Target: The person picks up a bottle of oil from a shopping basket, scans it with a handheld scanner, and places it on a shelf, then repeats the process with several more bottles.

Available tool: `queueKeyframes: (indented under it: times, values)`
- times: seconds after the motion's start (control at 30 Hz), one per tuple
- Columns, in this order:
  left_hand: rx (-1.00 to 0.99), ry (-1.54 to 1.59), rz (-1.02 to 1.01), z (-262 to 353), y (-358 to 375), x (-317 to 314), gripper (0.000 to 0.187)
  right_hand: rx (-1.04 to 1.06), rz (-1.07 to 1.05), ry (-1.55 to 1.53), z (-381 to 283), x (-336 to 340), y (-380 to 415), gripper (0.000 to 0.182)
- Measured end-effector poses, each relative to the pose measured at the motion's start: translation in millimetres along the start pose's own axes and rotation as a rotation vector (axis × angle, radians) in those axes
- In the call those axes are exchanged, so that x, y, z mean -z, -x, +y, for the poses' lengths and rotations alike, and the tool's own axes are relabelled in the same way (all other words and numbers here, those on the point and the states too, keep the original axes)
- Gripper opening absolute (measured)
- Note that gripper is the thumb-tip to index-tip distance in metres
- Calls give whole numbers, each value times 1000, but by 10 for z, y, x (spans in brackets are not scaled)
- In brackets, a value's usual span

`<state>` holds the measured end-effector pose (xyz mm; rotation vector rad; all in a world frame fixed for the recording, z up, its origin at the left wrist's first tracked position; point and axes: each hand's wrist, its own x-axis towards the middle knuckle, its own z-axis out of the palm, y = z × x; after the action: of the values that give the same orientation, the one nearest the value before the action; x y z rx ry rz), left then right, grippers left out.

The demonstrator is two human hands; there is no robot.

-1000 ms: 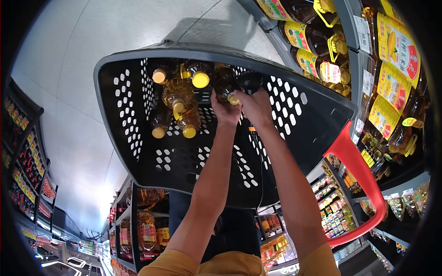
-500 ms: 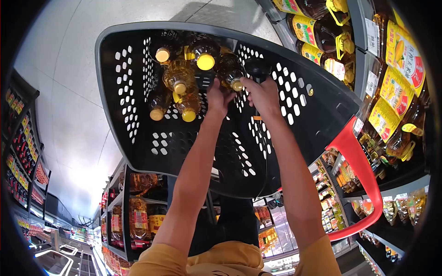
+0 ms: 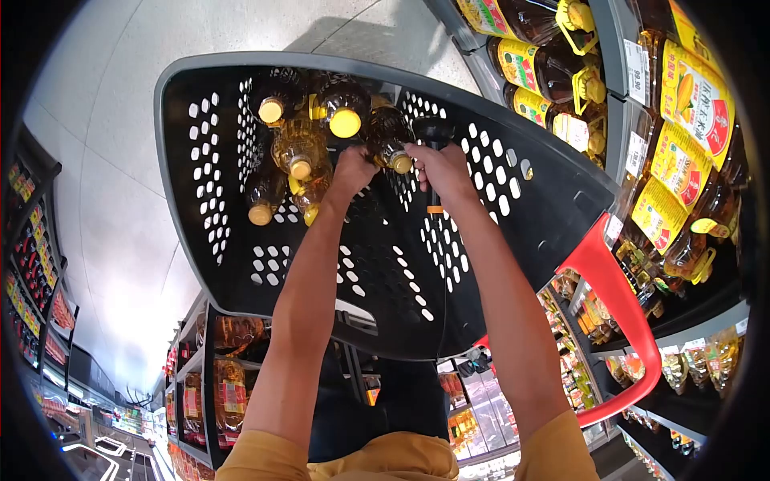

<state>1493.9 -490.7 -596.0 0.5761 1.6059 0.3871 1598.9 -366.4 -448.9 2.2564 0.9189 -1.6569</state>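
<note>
hands (image 3: pixel 446 171) farther apart, glossy bottle (image 3: pixel 390 132)

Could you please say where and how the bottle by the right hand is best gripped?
I'd probably grip that bottle by the neck below its gold cap, coming from the wearer's side through the open basket: the capped end points toward the wearer, the neck looks slimmer than the body, and a yellow-capped bottle sits close on its left.

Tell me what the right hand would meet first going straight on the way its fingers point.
Most likely the dark bottle with the gold cap: the fingertips of the right hand appear right at its neck, though depth makes contact hard to confirm.
</note>
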Motion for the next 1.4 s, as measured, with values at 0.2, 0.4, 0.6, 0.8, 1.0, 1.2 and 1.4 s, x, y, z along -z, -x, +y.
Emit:
queueKeyframes:
  times: [0.2, 0.4, 0.6, 0.8, 1.0, 1.2, 1.4]
  values:
    - [-22, 64, 16, 70, -5, 37, 34, -28, -29, -117, 73, 4, -57, 28]
    - [-18, 372, -80, 126, -11, 14, 18, -42, -17, -314, 87, 113, -113, 27]
    - [-11, 491, -78, 141, 454, 120, 13, 67, -43, -435, -24, 240, 176, 32]
    - [19, 625, -136, 331, 1071, 221, 18, 77, -81, -601, -48, 381, 766, 22]
    - [-31, 814, -89, 768, 1969, 418, 27, 221, -16, -652, -72, 593, 1703, 15]
    - [-167, 800, -111, 1396, 3118, 805, 20, 387, -28, -586, -52, 752, 2794, 17]
    - [-314, 841, -71, 1936, 4310, 1023, 6, 509, -79, -639, 78, 921, 3851, 19]
